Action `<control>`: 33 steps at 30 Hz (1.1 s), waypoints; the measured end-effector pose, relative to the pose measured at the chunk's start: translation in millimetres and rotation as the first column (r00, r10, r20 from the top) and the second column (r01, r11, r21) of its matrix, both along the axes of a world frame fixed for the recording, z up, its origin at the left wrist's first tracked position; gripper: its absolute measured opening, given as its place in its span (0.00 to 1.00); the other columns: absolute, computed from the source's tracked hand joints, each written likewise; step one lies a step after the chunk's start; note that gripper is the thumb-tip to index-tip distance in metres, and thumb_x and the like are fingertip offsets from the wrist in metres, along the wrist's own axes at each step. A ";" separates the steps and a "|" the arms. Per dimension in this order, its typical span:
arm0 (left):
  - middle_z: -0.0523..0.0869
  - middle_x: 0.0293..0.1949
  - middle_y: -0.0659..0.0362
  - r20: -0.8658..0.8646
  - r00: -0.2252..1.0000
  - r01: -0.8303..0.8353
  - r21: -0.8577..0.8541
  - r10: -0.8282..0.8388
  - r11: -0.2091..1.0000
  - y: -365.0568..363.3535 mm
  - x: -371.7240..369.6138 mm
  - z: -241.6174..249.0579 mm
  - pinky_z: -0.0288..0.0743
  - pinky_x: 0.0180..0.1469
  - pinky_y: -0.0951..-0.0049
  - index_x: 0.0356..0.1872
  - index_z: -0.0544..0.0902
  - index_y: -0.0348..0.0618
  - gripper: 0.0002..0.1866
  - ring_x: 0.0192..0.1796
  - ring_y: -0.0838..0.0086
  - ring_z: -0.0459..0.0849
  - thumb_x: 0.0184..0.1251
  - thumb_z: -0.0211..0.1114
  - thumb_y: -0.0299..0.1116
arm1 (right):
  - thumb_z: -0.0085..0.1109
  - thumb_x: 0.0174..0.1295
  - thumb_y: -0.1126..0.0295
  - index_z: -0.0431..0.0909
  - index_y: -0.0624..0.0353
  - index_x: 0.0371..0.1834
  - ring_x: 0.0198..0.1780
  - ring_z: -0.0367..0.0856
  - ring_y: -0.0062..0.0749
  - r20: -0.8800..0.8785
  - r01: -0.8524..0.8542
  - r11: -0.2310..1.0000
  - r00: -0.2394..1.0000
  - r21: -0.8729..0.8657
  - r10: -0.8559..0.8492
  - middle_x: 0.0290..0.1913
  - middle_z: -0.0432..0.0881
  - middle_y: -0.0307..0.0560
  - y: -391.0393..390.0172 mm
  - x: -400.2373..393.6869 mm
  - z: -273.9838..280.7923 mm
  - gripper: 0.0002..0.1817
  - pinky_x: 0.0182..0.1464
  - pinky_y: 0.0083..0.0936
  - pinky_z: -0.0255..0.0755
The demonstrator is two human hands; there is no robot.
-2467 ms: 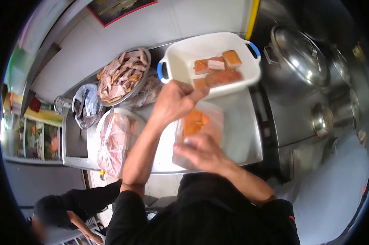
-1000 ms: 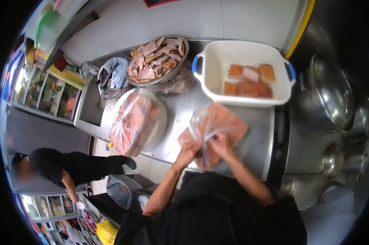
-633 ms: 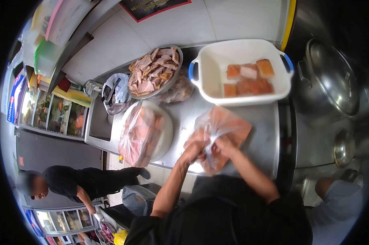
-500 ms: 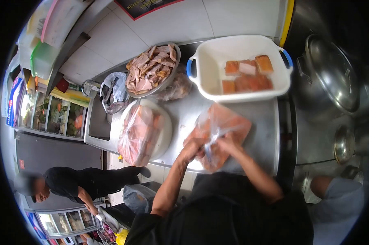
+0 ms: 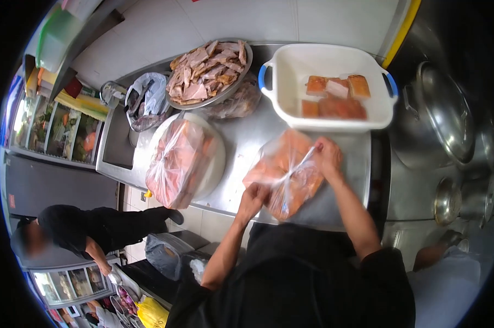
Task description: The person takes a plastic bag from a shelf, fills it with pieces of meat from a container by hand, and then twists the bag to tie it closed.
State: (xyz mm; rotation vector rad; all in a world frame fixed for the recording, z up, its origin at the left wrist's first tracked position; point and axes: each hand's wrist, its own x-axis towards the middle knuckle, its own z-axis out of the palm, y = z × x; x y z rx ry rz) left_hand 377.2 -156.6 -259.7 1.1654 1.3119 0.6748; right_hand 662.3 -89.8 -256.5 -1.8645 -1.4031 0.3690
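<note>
A clear plastic bag (image 5: 293, 188) full of orange-brown meat pieces lies on the steel counter in front of me. My left hand (image 5: 252, 199) is closed on one twisted end of the bag's plastic, at its near left side. At the far right, my right hand (image 5: 328, 156) pinches the other end. Between them the plastic is stretched tight into a knot-like gather across the top of the bag. Behind the bag stands a white tub (image 5: 290, 117) with blue handles and several meat pieces in it.
To the left, another filled plastic bag (image 5: 178, 164) rests on a round white container (image 5: 217, 158). Behind it is a metal bowl (image 5: 246, 68) heaped with sliced meat. A large lidded pot (image 5: 446, 112) stands at right. One person (image 5: 94, 235) in black is at lower left, and a grey sleeve shows lower right.
My hands have moved apart, the right one up and to the right, drawing the bag's plastic ends taut. The camera view has shifted slightly.
</note>
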 end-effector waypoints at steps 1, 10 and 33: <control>0.82 0.29 0.62 0.019 1.000 -0.019 -0.033 0.020 0.999 -9.0 -0.4 -1.2 0.72 0.35 0.77 0.38 0.80 0.35 0.18 0.32 0.81 0.77 0.76 0.64 0.44 | 0.75 0.51 0.66 0.78 0.56 0.28 0.38 0.83 0.49 0.002 0.007 1.000 1.000 -0.024 -0.007 0.30 0.82 0.48 -0.7 -1.1 -1.4 0.12 0.39 0.45 0.75; 0.74 0.26 0.68 0.206 0.975 -0.051 -0.159 0.083 0.986 -59.0 -3.6 46.2 0.62 0.30 0.79 0.40 0.76 0.40 0.14 0.27 0.84 0.68 0.76 0.64 0.42 | 0.78 0.48 0.63 0.85 0.56 0.36 0.37 0.88 0.45 -0.060 0.039 0.996 0.997 -0.075 -0.043 0.33 0.89 0.47 13.8 6.3 -5.6 0.15 0.41 0.39 0.78; 0.86 0.35 0.60 -0.039 0.964 -0.232 0.365 0.264 0.902 55.9 6.5 113.7 0.75 0.41 0.75 0.54 0.83 0.38 0.16 0.39 0.77 0.82 0.77 0.63 0.39 | 0.49 0.66 0.75 0.78 0.59 0.46 0.34 0.73 0.18 -0.760 -0.922 0.334 0.357 -0.194 0.544 0.32 0.75 0.31 13.8 -55.7 69.9 0.09 0.37 0.20 0.69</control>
